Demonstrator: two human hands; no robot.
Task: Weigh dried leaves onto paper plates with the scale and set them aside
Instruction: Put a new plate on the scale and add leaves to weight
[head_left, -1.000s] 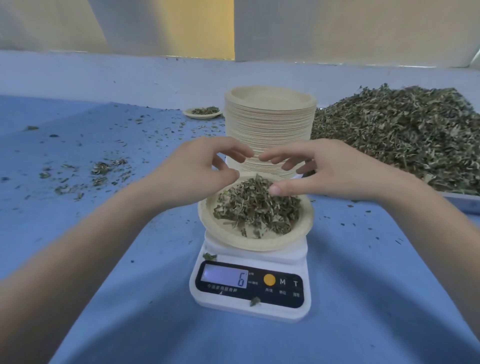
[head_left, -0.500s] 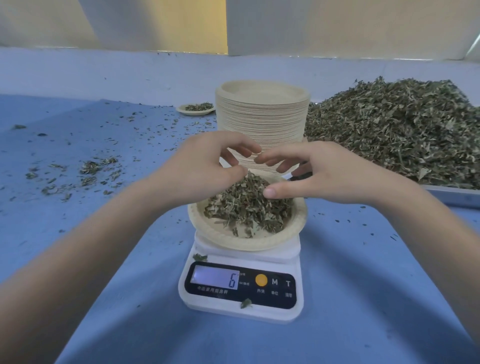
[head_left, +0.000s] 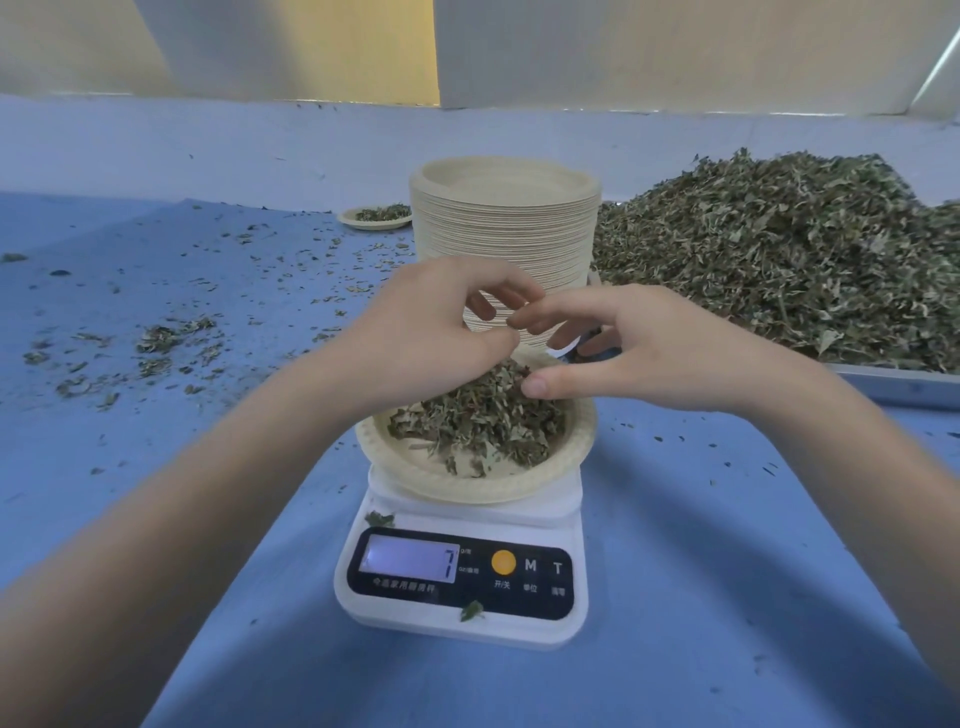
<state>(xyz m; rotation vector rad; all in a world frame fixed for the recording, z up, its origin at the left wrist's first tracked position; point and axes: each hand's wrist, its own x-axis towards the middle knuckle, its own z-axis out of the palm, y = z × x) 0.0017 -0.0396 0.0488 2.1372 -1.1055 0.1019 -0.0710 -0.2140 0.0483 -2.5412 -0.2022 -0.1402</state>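
A white digital scale stands on the blue table, its display reading 7. On it sits a paper plate holding a heap of dried leaves. My left hand and my right hand hover just above the far side of that heap, fingers loosely curled and fingertips meeting. No leaves show between the fingers. My right thumb lies straight, close over the heap. A large pile of dried leaves lies at the right.
A tall stack of paper plates stands right behind the scale. The big pile lies on a metal tray. A filled plate sits at the back left. Leaf crumbs are scattered over the left of the table; two bits lie on the scale.
The scale reading has gone from 6 to 7. Both hands have stayed over the plate, fingertips drawn closer together.
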